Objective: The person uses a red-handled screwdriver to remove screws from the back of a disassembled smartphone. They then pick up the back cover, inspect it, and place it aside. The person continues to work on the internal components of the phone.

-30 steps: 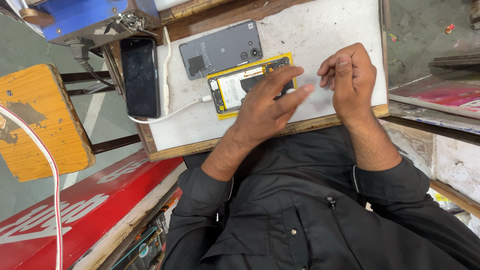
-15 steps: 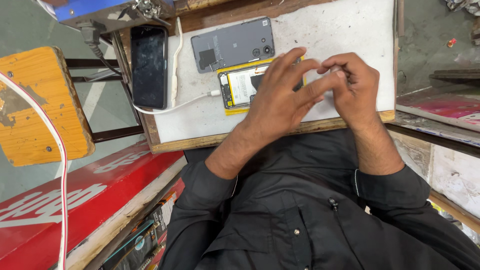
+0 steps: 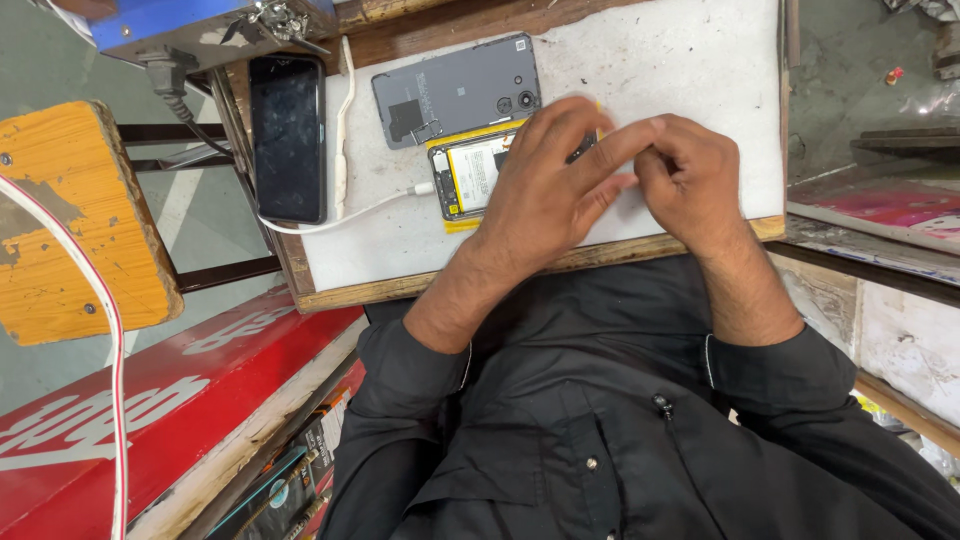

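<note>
Your left hand [image 3: 545, 185] lies flat, fingers spread open, over the opened phone [image 3: 475, 172] just below the grey back cover [image 3: 455, 90]; your right hand [image 3: 690, 180] fingers are curled, grip unclear.

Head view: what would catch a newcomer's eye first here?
Two hands meet at the centre of the white board: the left hand lies over an opened phone with its battery bared, fingertips meeting the right hand. Just behind lies the grey back cover, and a dark phone rests off the board's left edge. A worn yellow stool stands further left.
</note>
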